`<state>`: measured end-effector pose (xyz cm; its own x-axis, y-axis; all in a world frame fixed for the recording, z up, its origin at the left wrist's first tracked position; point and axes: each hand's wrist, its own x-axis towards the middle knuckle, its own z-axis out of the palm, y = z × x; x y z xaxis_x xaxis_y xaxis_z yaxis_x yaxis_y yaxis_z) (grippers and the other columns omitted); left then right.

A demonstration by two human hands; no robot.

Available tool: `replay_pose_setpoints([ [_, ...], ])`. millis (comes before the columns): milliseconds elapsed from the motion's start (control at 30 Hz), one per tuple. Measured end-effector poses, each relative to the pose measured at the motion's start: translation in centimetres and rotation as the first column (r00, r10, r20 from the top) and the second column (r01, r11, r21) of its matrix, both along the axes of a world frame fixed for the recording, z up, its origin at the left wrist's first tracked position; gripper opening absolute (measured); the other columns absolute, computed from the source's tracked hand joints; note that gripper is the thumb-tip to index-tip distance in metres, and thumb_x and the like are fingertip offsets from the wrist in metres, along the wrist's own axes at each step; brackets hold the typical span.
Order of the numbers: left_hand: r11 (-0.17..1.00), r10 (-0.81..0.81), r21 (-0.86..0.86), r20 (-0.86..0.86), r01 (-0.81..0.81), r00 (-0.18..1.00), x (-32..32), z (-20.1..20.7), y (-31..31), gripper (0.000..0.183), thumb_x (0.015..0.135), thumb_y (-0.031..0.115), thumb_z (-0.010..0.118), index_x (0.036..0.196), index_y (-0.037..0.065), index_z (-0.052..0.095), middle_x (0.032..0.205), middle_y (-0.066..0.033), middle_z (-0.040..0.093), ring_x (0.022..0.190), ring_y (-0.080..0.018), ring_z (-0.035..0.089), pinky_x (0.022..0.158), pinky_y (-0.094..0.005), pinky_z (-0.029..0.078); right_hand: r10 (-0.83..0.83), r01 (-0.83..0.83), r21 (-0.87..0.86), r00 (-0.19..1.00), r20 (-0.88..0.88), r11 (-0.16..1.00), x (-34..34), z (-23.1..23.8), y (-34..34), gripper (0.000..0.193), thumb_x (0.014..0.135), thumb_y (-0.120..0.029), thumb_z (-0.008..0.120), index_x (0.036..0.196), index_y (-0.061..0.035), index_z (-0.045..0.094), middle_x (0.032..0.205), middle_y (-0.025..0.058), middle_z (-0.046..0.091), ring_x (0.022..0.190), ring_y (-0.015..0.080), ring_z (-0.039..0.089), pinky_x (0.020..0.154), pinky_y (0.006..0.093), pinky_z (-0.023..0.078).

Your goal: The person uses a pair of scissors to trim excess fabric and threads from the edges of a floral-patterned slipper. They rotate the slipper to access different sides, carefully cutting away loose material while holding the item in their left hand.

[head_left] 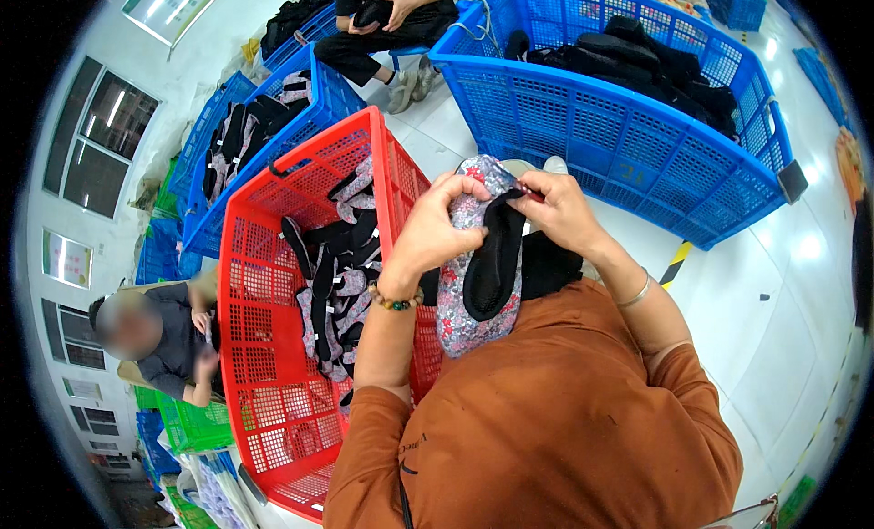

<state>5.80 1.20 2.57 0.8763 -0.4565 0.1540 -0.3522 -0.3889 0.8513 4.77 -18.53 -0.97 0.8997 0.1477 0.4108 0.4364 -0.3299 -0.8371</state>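
Containing patterned shoes (310, 324): red crate (380, 183)

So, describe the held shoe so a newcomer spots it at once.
Look right of the red crate, to the wearer's left hand and right hand. The floral shoe between them is grey with red flowers and a black inside; unlike the pieces heaped in the crate, both hands grip it.

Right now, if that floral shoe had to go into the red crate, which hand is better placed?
Probably the left hand: it grips the floral shoe on the side nearer the red crate. The right hand pinches it from the farther side.
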Motion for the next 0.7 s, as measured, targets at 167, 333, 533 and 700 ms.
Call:
replay_pose_setpoints([
  [167, 0.964, 0.078, 0.207, 0.374, -0.166, 0.924, -1.4, -2.9, -1.4, 0.044, 0.059, 0.006, 0.067, 0.098, 0.003, 0.047, 0.125, -0.0299, 0.036, 0.125, -0.0439, 0.031, 0.099, -0.0413, 0.034, -0.016, 0.012, -0.045, 0.996, -0.09, 0.999, 0.5, -0.4, -0.4, 0.017, 0.076, -0.015, 0.063, 0.078, 0.0005, 0.057, 0.059, 0.009, 0.046, 0.054, 0.0157, 0.044, 0.051, 0.0309, 0.035],
  [333, 0.976, 0.01, 0.203, 0.339, -0.084, 0.941, -1.3, -3.2, -1.1, 0.041, 0.064, 0.003, 0.064, 0.101, 0.001, 0.047, 0.128, -0.0341, 0.031, 0.125, -0.0482, 0.03, 0.099, -0.0434, 0.034, -0.031, 0.031, -0.005, 0.996, -0.083, 1.0, 0.4, -0.7, -0.9, 0.018, 0.076, -0.016, 0.063, 0.077, 0.0007, 0.057, 0.058, 0.011, 0.045, 0.053, 0.0179, 0.044, 0.051, 0.0318, 0.035],
  [533, 0.967, 0.102, 0.133, 0.58, -0.217, 0.808, -0.5, -4.4, -2.7, 0.044, 0.067, -0.002, 0.061, 0.109, 0.001, 0.049, 0.125, -0.0269, 0.043, 0.119, -0.0381, 0.044, 0.096, -0.0389, 0.039, -0.051, 0.044, -0.075, 0.994, -0.097, 0.996, 0.4, -0.4, -0.8, 0.021, 0.077, -0.017, 0.063, 0.074, 0.0017, 0.055, 0.056, 0.0136, 0.045, 0.05, 0.0214, 0.046, 0.051, 0.0324, 0.036],
  [700, 0.996, 0.089, -0.019, 0.275, -0.087, 0.957, 1.4, -4.4, -0.5, 0.014, 0.074, 0.001, 0.061, 0.087, -0.004, 0.062, 0.092, -0.0154, 0.062, 0.087, -0.0262, 0.062, 0.076, -0.0321, 0.048, -0.158, 0.165, -0.172, 0.986, 0.054, 0.971, 0.2, -0.5, -1.5, 0.018, 0.074, -0.015, 0.065, 0.086, -0.0035, 0.059, 0.072, 0.0141, 0.055, 0.065, 0.0292, 0.057, 0.059, 0.0357, 0.043],
])
